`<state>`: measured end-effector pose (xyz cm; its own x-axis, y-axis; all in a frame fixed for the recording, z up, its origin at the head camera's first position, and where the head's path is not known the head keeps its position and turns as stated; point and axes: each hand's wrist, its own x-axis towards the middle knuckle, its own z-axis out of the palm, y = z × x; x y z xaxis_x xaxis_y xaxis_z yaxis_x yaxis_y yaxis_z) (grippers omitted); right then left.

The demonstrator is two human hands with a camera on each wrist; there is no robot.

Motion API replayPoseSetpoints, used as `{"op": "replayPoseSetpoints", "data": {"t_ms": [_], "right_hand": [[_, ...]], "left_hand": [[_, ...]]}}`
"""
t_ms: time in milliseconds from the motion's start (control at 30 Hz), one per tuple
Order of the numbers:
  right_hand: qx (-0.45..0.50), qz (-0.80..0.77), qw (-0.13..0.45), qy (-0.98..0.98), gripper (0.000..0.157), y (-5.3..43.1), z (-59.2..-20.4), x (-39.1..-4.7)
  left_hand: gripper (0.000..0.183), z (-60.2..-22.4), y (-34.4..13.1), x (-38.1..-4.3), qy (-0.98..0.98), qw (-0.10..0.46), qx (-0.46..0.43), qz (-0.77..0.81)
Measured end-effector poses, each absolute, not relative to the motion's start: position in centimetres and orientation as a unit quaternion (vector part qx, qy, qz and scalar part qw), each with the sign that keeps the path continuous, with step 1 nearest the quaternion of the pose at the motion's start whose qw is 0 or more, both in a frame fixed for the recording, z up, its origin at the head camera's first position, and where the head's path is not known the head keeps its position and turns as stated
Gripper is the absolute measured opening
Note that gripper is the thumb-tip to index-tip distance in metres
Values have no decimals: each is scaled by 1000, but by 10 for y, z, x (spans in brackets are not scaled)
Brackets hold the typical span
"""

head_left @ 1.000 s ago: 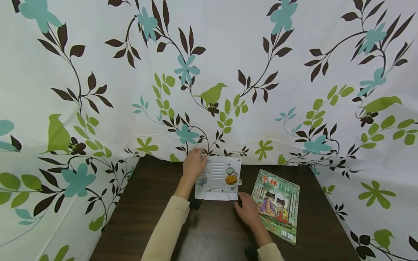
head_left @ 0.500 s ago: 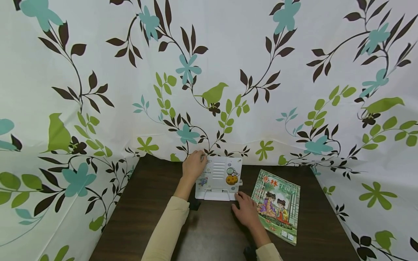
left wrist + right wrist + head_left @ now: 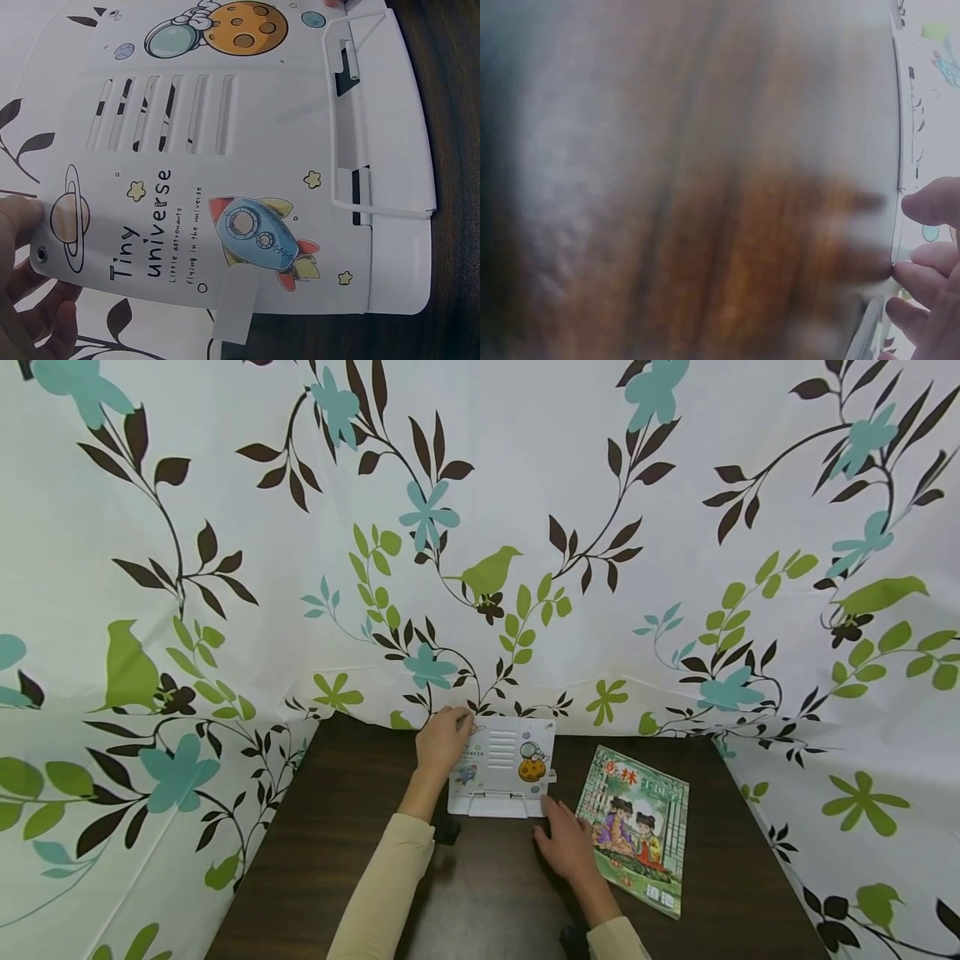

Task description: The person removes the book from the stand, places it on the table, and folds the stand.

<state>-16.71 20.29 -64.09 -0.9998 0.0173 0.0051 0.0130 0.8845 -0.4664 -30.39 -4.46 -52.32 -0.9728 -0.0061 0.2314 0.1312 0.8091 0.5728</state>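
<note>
A white book stand (image 3: 487,760) with slots, a rocket, an astronaut and "Tiny universe" printed on it stands tilted at the back of the table. My left hand (image 3: 441,747) pinches its upper left corner, the thumb in front and the other fingers behind in the left wrist view. A wire page holder (image 3: 335,135) runs along the stand's lower ledge (image 3: 397,150). At the lower right corner is my right hand (image 3: 566,845), its fingertips right at the stand's edge. In the right wrist view its fingers (image 3: 930,202) look loosely bent beside that edge.
To the right lies a green illustrated magazine (image 3: 637,835), close beside my right hand. The dark wooden table (image 3: 337,860) ends at a white curtain (image 3: 480,468) printed with leaves and birds, which hangs behind and along both sides.
My right hand has moved slightly up and left, to the stand's lower right corner. My left hand keeps its hold on the upper left corner, and the stand stays nearly in place.
</note>
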Motion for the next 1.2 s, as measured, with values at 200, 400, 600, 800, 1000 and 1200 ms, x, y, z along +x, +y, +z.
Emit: {"op": "replayPoseSetpoints", "data": {"t_ms": [200, 400, 600, 800, 1000, 1200], "right_hand": [[-7, 237, -2, -971, 65, 201, -640, -168], [-9, 232, -13, -973, 66, 200, -639, -168], [-14, 225, -17, -974, 68, 198, -640, -170], [-14, 226, -16, -974, 68, 197, -641, -171], [-12, 229, -11, -973, 69, 196, -639, -171], [-24, 223, -8, -975, 67, 191, -635, -167]], "left_hand": [[31, -523, -47, -303, -938, 116, -33, -325], [31, -525, -48, -303, -938, 112, -29, -327], [31, -526, -48, -305, -936, 114, -23, -332], [32, -526, -49, -304, -936, 118, -18, -330], [32, -525, -49, -300, -934, 121, -11, -335], [32, -525, -48, -295, -935, 121, 0, -334]]}}
